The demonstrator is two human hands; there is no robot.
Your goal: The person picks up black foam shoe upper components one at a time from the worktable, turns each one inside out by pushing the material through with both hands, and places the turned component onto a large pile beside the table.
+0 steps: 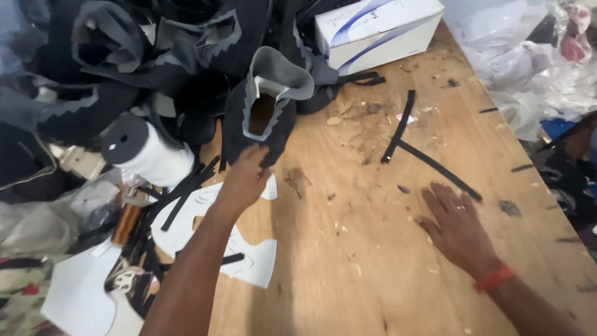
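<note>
The left hand [245,177] is reaching up across the scratched brown wooden table [373,249] and is touching the bottom edge of a black and grey curved shoe piece made of soft cloth with a hole in its middle [264,115]; the fingers are curling at that lower edge, but I cannot tell if they are pinching it or only pressing on it; the shoe piece is lying just above the hand, with its grey flap standing up and leaning against a big heap of more black and grey cloth pieces [143,56]; the right hand [457,227] is lying flat on the bare wood with its fingers spread wide, holding nothing, and a red band is sitting on its wrist; a long thin black strap [435,167] is lying just above its fingertips, and it is crossing another black strip [399,124] higher up; under the left arm, flat white cut-out sheets [249,264] are lying on the table; to the left of them a white roll with a black round top [146,152] is lying on its side; a white and blue cardboard box [379,28] is sitting at the far edge of the table, well apart from both hands; crumpled clear plastic bags [528,62] are piling up at the right side.
</note>
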